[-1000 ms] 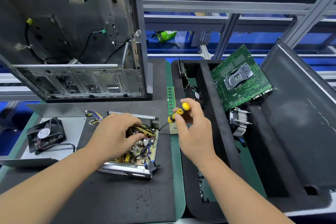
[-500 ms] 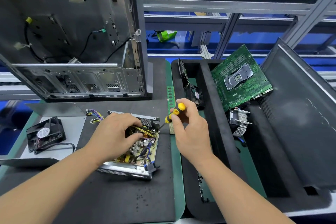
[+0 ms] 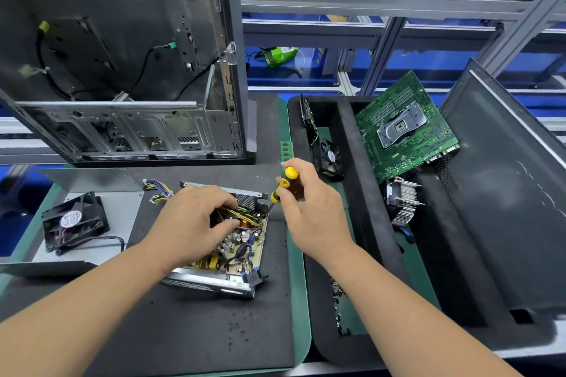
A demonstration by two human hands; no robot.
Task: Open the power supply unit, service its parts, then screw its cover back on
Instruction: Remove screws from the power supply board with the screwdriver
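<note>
The open power supply unit (image 3: 226, 257) lies on a black mat with its circuit board, coils and yellow wires exposed. My left hand (image 3: 191, 223) rests on top of it, fingers curled into the wiring at its far side. My right hand (image 3: 312, 211) grips a yellow and black screwdriver (image 3: 286, 185), whose tip points down-left at the unit's far right corner. The unit's grey metal cover (image 3: 92, 184) lies to the left, with a detached black fan (image 3: 75, 225) on it.
An empty computer case (image 3: 128, 70) stands upright behind the unit. A black foam tray (image 3: 346, 162) on the right holds a green motherboard (image 3: 404, 128), a heatsink (image 3: 402, 205), a small fan and a dark side panel (image 3: 505, 193). A green memory stick (image 3: 286, 151) lies between mat and tray.
My right hand with the screwdriver has shifted slightly left and lowered toward the unit's corner. My left hand stays on the unit.
</note>
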